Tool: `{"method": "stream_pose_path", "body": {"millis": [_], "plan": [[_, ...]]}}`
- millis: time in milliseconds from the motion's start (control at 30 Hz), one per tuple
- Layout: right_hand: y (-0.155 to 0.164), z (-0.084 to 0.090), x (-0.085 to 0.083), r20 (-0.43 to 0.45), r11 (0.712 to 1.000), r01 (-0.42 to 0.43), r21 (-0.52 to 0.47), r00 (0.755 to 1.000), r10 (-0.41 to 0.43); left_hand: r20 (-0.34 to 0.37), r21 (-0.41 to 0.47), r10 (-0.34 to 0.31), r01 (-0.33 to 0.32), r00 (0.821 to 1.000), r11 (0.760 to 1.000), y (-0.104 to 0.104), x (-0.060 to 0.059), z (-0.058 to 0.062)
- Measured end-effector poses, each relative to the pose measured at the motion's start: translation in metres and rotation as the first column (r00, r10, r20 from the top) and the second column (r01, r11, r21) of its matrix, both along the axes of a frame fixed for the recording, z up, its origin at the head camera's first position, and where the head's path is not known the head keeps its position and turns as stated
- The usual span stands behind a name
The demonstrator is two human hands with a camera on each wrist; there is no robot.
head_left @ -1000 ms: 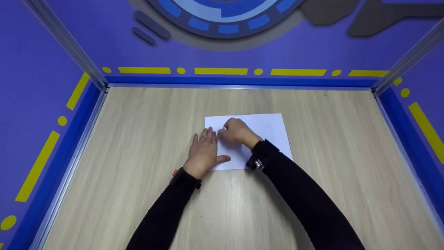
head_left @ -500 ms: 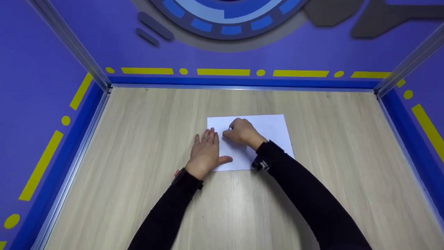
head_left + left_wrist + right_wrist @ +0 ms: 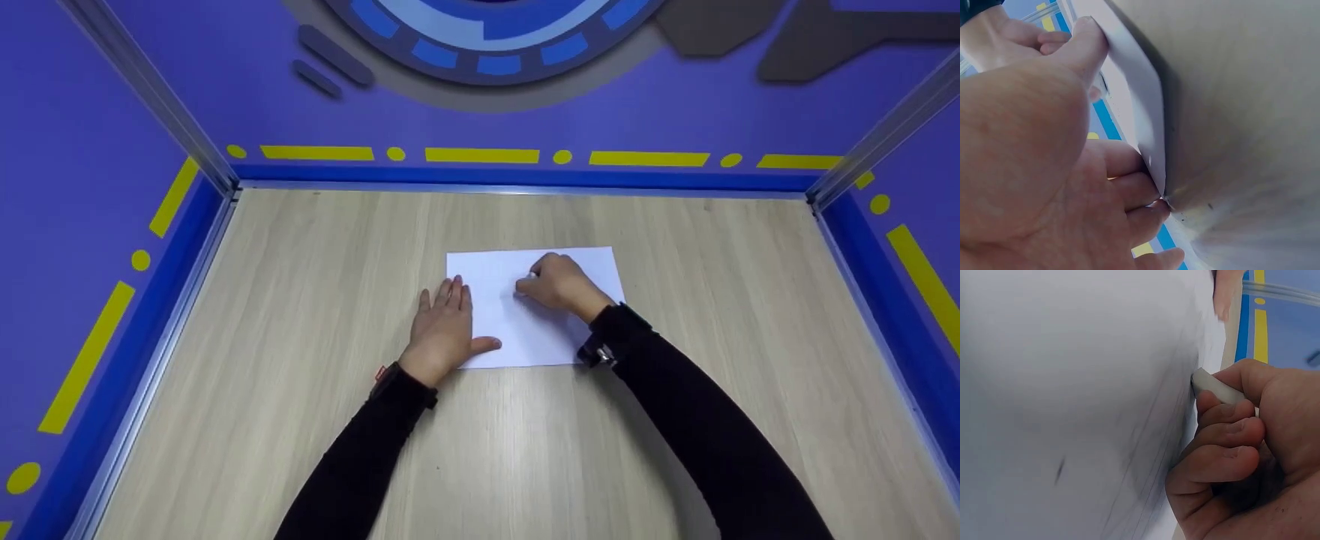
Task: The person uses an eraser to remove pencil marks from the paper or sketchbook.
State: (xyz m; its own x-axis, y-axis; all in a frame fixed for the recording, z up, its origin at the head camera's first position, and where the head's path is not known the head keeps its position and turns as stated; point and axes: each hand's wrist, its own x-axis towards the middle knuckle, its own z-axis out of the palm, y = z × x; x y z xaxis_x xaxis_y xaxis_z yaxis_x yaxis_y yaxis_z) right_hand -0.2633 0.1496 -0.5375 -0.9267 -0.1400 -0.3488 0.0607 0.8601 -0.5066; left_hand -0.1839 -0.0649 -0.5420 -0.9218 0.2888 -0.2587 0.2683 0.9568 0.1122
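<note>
A person in black sleeves works over a white sheet of paper (image 3: 559, 330) lying flat near the middle of a pale wooden table (image 3: 300, 300), inside blue and purple walls. The left hand (image 3: 442, 330), fingers straight and flat, presses down the sheet's left edge, thumb on the paper. The right hand (image 3: 559, 285), fingers curled, pinches a small white eraser (image 3: 1216, 386) against the sheet's far half, beside faint pencil smudges.
</note>
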Motion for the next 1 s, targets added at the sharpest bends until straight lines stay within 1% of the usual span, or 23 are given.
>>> {"method": "stream_pose_path", "body": {"millis": [167,400,633,733,833,933,1000], "plan": [[0.022,-0.003,0.0,-0.015,1.0,0.018,-0.022,1.0,-0.018,0.003,-0.01,-0.006,0.006,1.0,1.0,0.0,0.0,-0.001],[0.052,-0.003,0.003,-0.038,0.999,0.027,-0.026,0.999,-0.028,0.009,-0.016,-0.009,0.009,1.0,1.0,0.0,0.0,-0.002],[0.082,-0.002,0.005,-0.023,0.997,0.068,-0.022,0.997,-0.069,-0.007,-0.013,-0.019,0.019,1.0,1.0,-0.001,0.0,-0.001],[0.091,-0.003,0.005,-0.036,0.996,0.083,-0.026,0.996,-0.084,-0.006,-0.021,-0.021,0.021,1.0,1.0,-0.002,0.0,-0.002],[0.1,-0.002,0.007,-0.026,0.994,0.1,-0.035,0.995,-0.101,-0.004,-0.021,-0.02,0.019,1.0,1.0,-0.002,0.0,-0.002],[0.109,-0.002,0.009,0.002,0.992,0.119,-0.042,0.993,-0.12,-0.006,-0.017,-0.021,0.02,1.0,1.0,-0.001,0.0,-0.002],[0.115,-0.001,0.01,0.028,0.988,0.148,-0.038,0.989,-0.147,-0.009,-0.013,-0.022,0.022,1.0,1.0,-0.001,0.0,-0.002]]}}
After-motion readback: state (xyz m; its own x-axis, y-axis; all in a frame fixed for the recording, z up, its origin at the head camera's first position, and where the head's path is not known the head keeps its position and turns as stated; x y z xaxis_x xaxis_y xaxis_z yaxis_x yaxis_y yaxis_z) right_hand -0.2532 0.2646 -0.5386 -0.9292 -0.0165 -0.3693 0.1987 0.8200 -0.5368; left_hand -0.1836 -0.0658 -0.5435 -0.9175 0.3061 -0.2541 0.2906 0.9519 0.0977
